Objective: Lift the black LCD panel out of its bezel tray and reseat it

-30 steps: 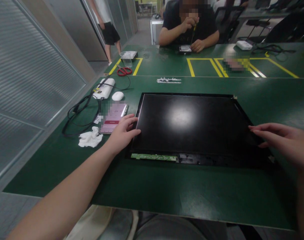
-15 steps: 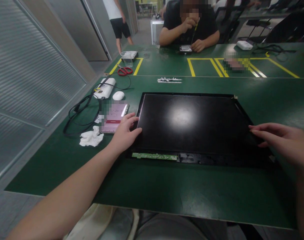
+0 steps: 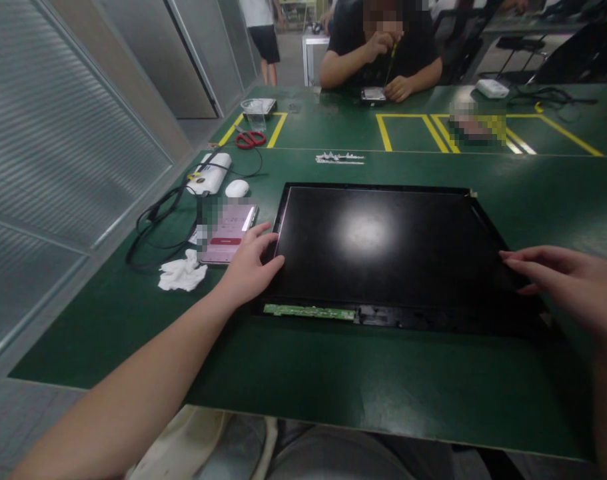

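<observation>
A black LCD panel (image 3: 383,253) lies flat in its dark frame on the green table, glossy with a round light reflection. Along its near edge runs a narrow green circuit board (image 3: 309,312). My left hand (image 3: 256,261) grips the panel's left edge, thumb on the near side and fingers farther along the rim. At the right edge, my right hand (image 3: 558,273) has thumb and fingertips pinched together on the panel's side. A small light tab (image 3: 472,194) sticks out at the far right corner.
Left of the panel are a phone (image 3: 229,233), crumpled tissue (image 3: 182,272), white mouse-shaped object (image 3: 237,189), white box (image 3: 210,175), black cables (image 3: 150,217) and red-handled scissors (image 3: 250,139). White strips (image 3: 339,159) lie beyond. A co-worker (image 3: 380,60) works across the table.
Both hands stay at the panel's sides, with almost no movement. The standing person in the background has shifted to the right.
</observation>
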